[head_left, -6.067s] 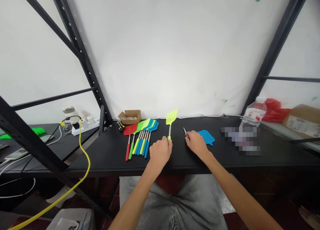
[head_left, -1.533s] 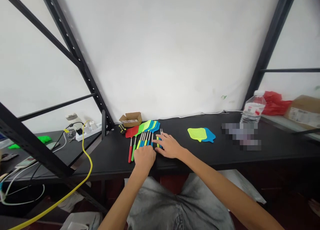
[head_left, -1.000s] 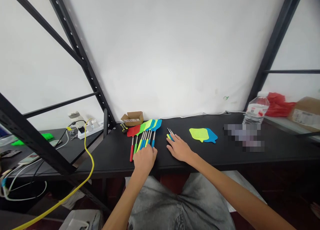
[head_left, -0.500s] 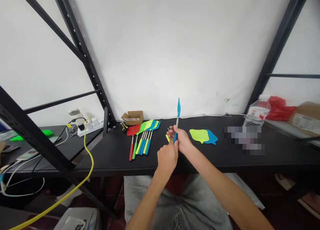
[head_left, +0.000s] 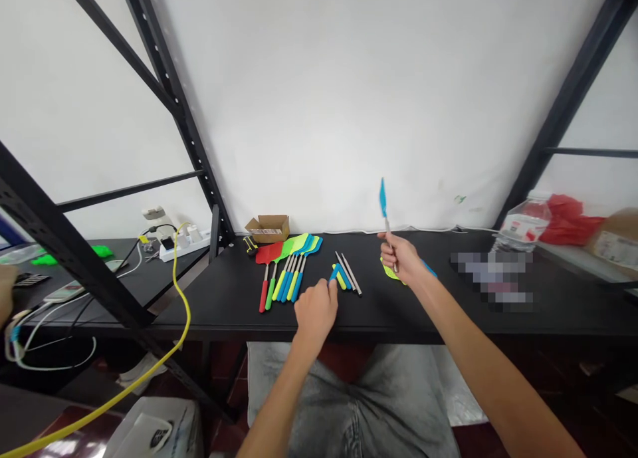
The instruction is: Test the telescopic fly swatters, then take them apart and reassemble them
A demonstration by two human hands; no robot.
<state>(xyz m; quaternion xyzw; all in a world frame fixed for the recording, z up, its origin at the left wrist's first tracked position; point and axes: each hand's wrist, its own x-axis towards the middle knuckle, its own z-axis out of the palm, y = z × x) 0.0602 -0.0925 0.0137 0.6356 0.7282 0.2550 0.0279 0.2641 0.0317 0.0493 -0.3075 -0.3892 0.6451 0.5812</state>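
Observation:
My right hand (head_left: 405,258) is closed round the metal rod of a fly swatter (head_left: 383,199), its blue head upright and seen edge-on. The rod's lower end is bare. My left hand (head_left: 316,310) is closed on a blue handle (head_left: 333,272), apart from that rod. Beyond the left hand lie loose yellow and blue handles (head_left: 341,278) and metal rods (head_left: 351,275). Behind my right hand, a yellow swatter head (head_left: 391,270) and a blue one are partly hidden. To the left, several whole fly swatters (head_left: 289,272) in red, green, yellow and blue lie in an overlapping row.
An open cardboard box (head_left: 269,229) and a yellow-black object (head_left: 250,246) sit at the back left of the black table (head_left: 209,305). A large plastic bottle (head_left: 526,222) and red bag (head_left: 571,220) stand right. A yellow cable (head_left: 184,325) hangs past the left edge.
The blue handle has come off the rod. My right hand has moved right with the blue-headed rod, and my left has drawn left with the handle, uncovering loose handles and rods.

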